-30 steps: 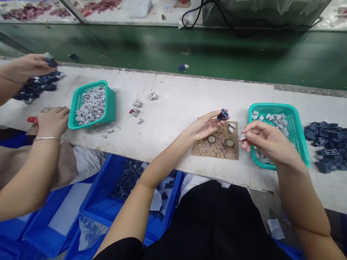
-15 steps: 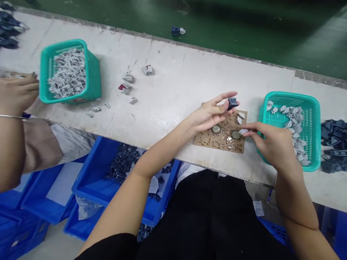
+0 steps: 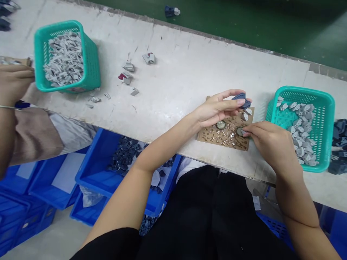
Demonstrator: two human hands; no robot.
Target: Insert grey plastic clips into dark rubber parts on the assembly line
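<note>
My left hand (image 3: pixel 217 108) grips a dark blue plastic part (image 3: pixel 242 100) between thumb and fingers, above a brown board (image 3: pixel 222 139) spotted with shiny glue-like drops. Pinched in my right hand (image 3: pixel 271 141) is a small grey plastic piece (image 3: pixel 243 132), at the right-hand round metal cap (image 3: pixel 239 131) on the board; whether it touches the cap I cannot tell. A second round cap (image 3: pixel 221 125) sits to the left. Small light grey pieces (image 3: pixel 245 115) lie at the board's upper right, just below the dark blue part.
Right of my hands stands a green basket (image 3: pixel 329 133) of grey pieces, with dark parts (image 3: pixel 340 133) beyond it. Another green basket (image 3: pixel 93 66) is at the left, near a co-worker's hand (image 3: pixel 15 81). Loose pieces (image 3: pixel 128 66) lie mid-table. Blue bins (image 3: pixel 92 177) are below.
My left hand has turned the dark blue part so a broader face shows. My right hand has brought the grey piece in over the right cap. The whole view has shifted slightly.
</note>
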